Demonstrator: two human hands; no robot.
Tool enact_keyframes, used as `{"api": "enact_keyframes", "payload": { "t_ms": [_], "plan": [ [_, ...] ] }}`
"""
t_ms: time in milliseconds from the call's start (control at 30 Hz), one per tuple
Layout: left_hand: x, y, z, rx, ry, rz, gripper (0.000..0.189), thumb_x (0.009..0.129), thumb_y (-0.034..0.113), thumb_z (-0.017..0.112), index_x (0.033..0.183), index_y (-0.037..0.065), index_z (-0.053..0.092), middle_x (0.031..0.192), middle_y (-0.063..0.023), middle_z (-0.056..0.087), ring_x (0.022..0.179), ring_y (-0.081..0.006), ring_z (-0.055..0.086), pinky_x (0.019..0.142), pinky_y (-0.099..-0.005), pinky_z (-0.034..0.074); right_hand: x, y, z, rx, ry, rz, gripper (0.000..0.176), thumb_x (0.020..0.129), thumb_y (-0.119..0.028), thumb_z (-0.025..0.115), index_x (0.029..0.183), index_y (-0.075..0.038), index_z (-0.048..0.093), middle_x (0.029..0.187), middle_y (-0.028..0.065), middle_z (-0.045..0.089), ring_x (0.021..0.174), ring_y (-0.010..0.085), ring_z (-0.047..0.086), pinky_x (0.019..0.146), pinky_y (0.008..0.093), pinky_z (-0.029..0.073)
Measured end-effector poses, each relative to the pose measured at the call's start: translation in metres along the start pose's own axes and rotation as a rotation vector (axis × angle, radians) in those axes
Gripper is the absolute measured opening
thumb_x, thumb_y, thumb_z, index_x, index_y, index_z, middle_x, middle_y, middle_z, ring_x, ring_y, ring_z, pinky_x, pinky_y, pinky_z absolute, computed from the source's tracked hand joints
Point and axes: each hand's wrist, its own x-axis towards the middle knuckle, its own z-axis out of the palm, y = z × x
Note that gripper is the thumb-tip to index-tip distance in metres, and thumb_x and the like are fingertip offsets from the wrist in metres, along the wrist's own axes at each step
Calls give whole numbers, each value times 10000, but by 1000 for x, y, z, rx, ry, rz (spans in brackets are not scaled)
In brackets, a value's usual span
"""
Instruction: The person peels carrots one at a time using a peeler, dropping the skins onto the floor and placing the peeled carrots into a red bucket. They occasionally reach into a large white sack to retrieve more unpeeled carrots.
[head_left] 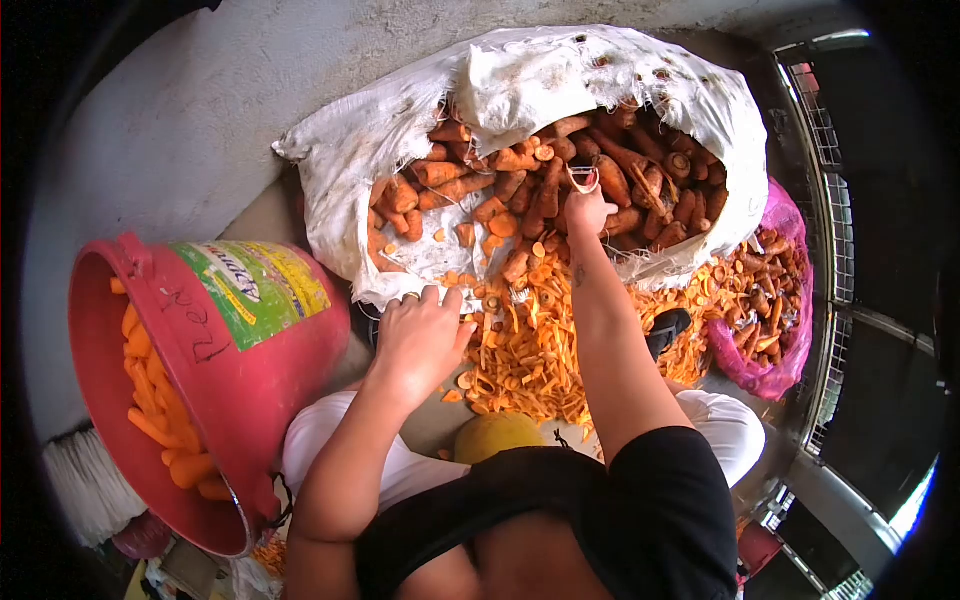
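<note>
Unpeeled carrots (620, 160) fill a torn white sack (520, 85) that lies open in front of me. My right hand (588, 210) is closed on a peeler (584, 180), held over the carrots in the sack's opening. At the sack's near left edge, my left hand (425, 335) rests with its fingers bent and partly spread, touching the white cloth; nothing shows in it. Cut carrot ends lie on the bare sack cloth between the hands. Orange peelings (530, 350) are heaped below the opening, between my feet.
A red bucket (290, 335) lies tilted at the left with peeled carrots (150, 390) inside. On the right stands a pink bag (790, 350) of carrot ends. A yellow rounded object (497, 436) is near my lap. A wall rises behind the sack; metal racks line the right.
</note>
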Motion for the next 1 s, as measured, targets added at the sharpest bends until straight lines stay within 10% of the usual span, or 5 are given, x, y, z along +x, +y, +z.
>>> {"api": "enact_keyframes", "payload": {
  "t_ms": [367,433,500,667,1000],
  "plan": [
    [15,1,-7,4,29,-11,359,865,295,575,1113,37,554,931,-176,601,854,-363,607,776,-462,467,-7,7,-69,-319,-139,-363,317,939,-400,431,1215,-318,562,1140,144,548,883,326,648,817,422,497],
    [17,3,-7,-1,33,-9,354,864,291,575,1111,38,553,926,-176,603,851,-365,608,776,-466,466,19,31,-111,-294,278,-682,230,947,-302,433,1048,-194,609,1064,158,599,852,341,644,718,441,517],
    [18,6,-6,-8,50,19,345,863,285,576,1104,39,552,917,-174,604,849,-365,611,776,-470,465,46,41,-158,-543,300,-557,243,895,-226,514,1125,-175,575,1082,147,596,878,345,647,745,425,517],
    [23,13,-6,-12,27,47,312,859,267,582,1064,34,548,908,-170,606,847,-362,615,778,-471,465,101,88,-187,-846,-16,-516,237,903,-229,508,1062,-64,570,1052,187,605,941,373,628,794,466,505],
    [13,16,5,8,60,63,298,841,266,596,1002,16,575,910,-166,618,820,-317,635,779,-442,467,144,54,-211,-699,52,-887,208,864,-217,556,879,-14,595,824,211,666,770,363,663,681,453,531]
  ]
}}
